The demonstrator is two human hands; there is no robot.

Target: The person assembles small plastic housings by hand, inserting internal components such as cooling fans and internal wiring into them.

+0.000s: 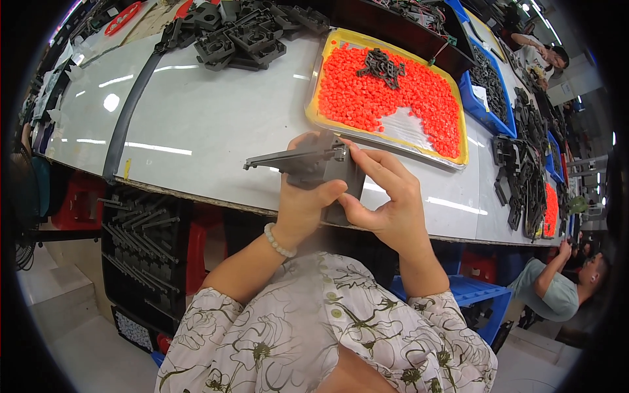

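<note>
A dark grey plastic part [309, 164] with a long thin arm reaching left is held up just above the table's front edge. My left hand [303, 203] grips it from below and the left, the thumb pressed along its side. On its right side my right hand [388, 193] closes around it, fingers at the upper corner and thumb lower down. Much of the part is hidden behind my fingers. Just beyond my hands lies a yellow-rimmed tray [314, 119] of small red-orange plastic pieces [354, 92], with a small heap of dark clips [382, 67] on top.
Black moulded parts [239, 36] are piled at the far left of the white table [216, 118]. Blue bins [488, 108] and more black parts [514, 177] line the right side. A black crate [141, 242] of long grey parts stands below left. Another person [557, 288] sits at the right.
</note>
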